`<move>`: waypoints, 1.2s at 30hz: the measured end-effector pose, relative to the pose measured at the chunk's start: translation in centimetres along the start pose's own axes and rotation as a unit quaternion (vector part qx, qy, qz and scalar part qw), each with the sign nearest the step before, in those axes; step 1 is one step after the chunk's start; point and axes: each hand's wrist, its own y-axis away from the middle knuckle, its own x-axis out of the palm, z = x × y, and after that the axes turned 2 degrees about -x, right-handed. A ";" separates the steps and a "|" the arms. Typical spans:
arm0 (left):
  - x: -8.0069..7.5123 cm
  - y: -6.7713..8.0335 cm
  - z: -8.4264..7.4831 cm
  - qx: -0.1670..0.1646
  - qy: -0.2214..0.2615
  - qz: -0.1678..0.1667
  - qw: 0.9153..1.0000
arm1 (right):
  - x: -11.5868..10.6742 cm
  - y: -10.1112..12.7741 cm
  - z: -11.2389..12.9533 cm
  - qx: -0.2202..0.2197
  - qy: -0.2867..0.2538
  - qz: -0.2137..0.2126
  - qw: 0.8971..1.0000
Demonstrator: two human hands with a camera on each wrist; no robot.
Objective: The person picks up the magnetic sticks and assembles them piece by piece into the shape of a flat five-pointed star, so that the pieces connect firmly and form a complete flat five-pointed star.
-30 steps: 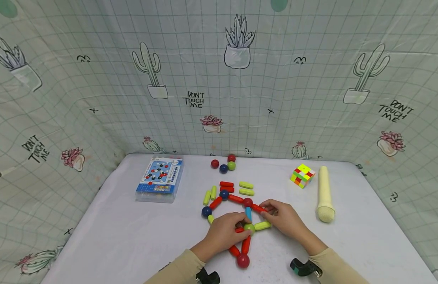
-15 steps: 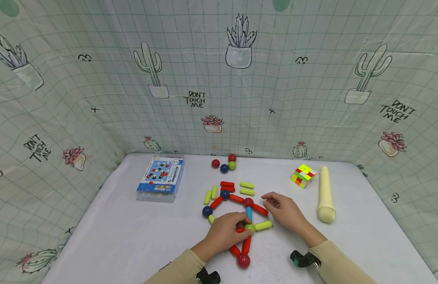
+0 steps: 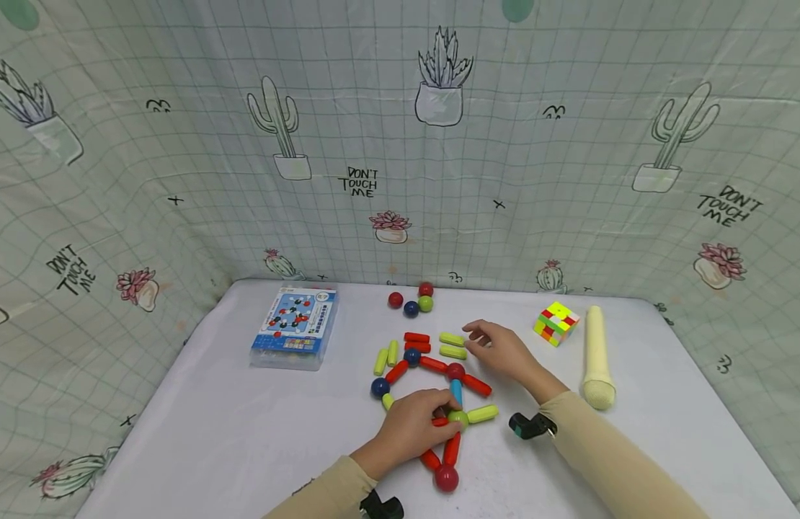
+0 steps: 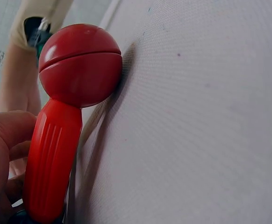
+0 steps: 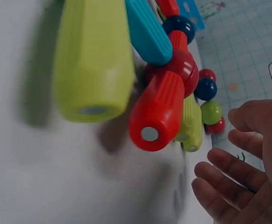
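A flat figure of magnetic rods and balls lies joined on the table. My left hand pinches its light green ball, thumb and fingers at either side, covering part of the rods. A red ball with a red rod fills the left wrist view. From the joints stick out a lime rod and a red rod, each with a bare magnet end. My right hand holds nothing; its loosely bent fingers are right by two loose lime rods.
Two loose red rods and two more lime rods lie beyond the figure. Several loose balls sit at the back. A boxed set stands left; a puzzle cube and a pale yellow toy microphone stand right.
My right hand has let go of the red rod on the figure's right and moved away and back toward the loose lime rods. The left hand has stayed at the green ball.
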 end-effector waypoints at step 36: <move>-0.2 0.1 0.3 0.011 -0.004 0.007 1.000 | 2.7 -10.3 2.0 0.011 0.021 0.051 0.998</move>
